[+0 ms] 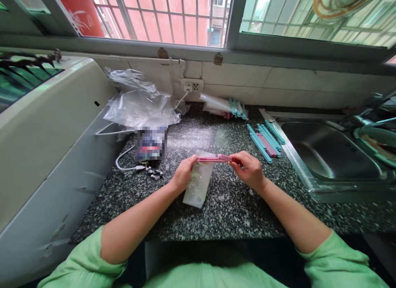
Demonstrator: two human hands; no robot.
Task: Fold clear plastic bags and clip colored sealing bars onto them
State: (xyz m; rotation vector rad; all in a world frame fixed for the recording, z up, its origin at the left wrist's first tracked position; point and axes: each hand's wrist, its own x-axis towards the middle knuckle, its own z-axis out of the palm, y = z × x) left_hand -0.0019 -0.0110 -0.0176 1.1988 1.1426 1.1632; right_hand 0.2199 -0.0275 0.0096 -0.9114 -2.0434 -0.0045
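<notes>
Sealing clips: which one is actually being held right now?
The pink sealing clip, pinched between left hand and right hand across the small plastic bag; the others lie loose by the sink.

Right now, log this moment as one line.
left hand: grips pink clip | right hand: pinches clip end | clip on bag top | counter

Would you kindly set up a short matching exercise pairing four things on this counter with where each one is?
Things:
1. pink clip
2. loose clips
3. crumpled plastic bags
4. sink

Places:
A. set into the counter at far right
B. lying between the hands and the sink
C. piled at back left, near the wall socket
D. held at both ends, across the top of a small clear bag

Pairs: 1-D, 2-B, 3-C, 4-A
</notes>
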